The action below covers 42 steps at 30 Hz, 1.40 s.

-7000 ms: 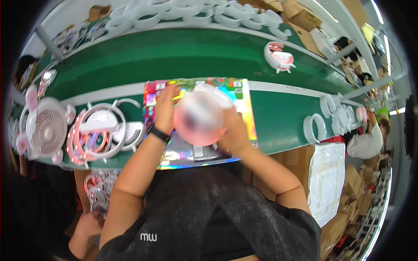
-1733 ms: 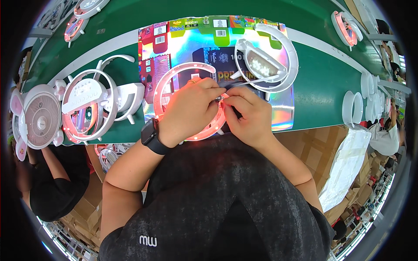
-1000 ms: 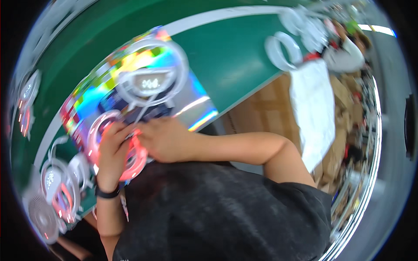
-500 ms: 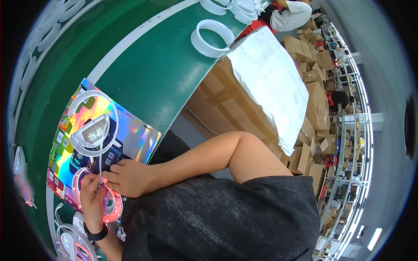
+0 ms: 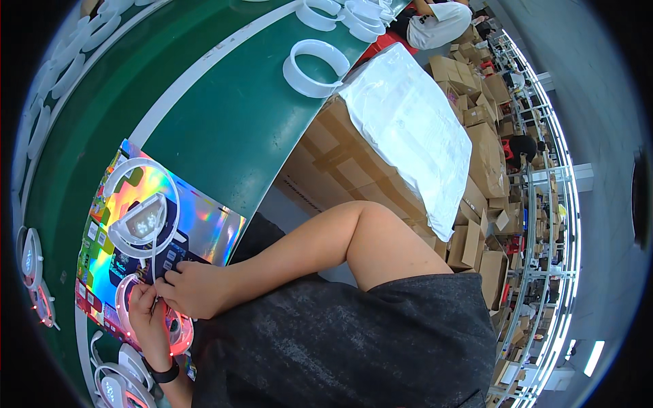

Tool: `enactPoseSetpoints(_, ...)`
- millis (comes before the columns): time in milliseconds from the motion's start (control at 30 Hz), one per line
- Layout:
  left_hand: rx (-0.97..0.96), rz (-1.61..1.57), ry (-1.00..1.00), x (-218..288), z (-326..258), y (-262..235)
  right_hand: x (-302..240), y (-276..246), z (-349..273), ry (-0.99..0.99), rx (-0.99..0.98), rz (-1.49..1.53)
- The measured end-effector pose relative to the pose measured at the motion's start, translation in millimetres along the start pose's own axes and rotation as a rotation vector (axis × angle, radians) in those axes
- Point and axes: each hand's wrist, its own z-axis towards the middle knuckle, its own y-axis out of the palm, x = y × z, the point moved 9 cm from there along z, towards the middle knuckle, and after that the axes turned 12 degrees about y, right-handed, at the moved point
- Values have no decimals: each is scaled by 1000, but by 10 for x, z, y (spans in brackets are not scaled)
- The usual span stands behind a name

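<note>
The person's right hand (image 5: 194, 289) is bent inward with its fingers curled nearly closed, the fingertips pinching a thin white cable (image 5: 154, 251). The left hand (image 5: 148, 323) reaches up from below, fingers bent toward the thumb and gathered against the right fingertips; whether it grips the cable or another small part cannot be told, as the fingers hide it. A black wristband (image 5: 162, 373) circles the left wrist.

Beneath and beside both hands is a pink, ring-shaped plastic lamp (image 5: 181, 334) with glowing red-pink lights, partly covered by the left hand. It lies at the near end of a shiny holographic printed sheet (image 5: 211, 221), which rests on a glossy green work surface (image 5: 248, 136). Farther up the sheet lies a white plastic ring (image 5: 176, 204) with a half-moon panel (image 5: 144, 219) showing lit white marks; the cable runs from that panel down to the fingertips.

More white and pink ring devices (image 5: 121, 389) sit just beyond the sheet, by the lower edge of the view. A broad, translucent white band (image 5: 316, 88) stands well apart from the hands, near the table edge. Beside the table is a large brown cardboard box (image 5: 333, 153), topped by a white plastic-wrapped package (image 5: 416, 129).
</note>
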Motion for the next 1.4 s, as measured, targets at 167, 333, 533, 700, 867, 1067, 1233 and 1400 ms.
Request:
enactPoseSetpoints(167, 58, 65, 42, 90, -3, -98, 319, -493, -109, -94, 63, 147)
enactPoseSetpoints(333, 318, -194, -75, -5, 155, -202, 2108, -1986, -583, 631, 608, -459)
enactPoseSetpoints(533, 460, -73, 83, 345, 464, -201, 3588, -2123, -1536, 1058, 464, -395)
enactPoseSetpoints(700, 610, -44, 271, 787, 179, -399, 2452, -1754, -1052, 760, 532, 752)
enactPoseSetpoints(867, 641, 73, 285, 709, -123, -682, 1374, -1624, -478, 392, 304, 704)
enactPoseSetpoints(1067, 479, 182, 247, 493, -557, -770, 550, -1292, -56, -30, 5, 453)
enactPoseSetpoints(1233, 410, 498, 205, 193, -718, -465, 164, -907, 170, -144, -182, 287)
enactPoseSetpoints(1400, 418, 495, 84, -61, -666, -297, 6, -679, 354, -226, -333, 89)
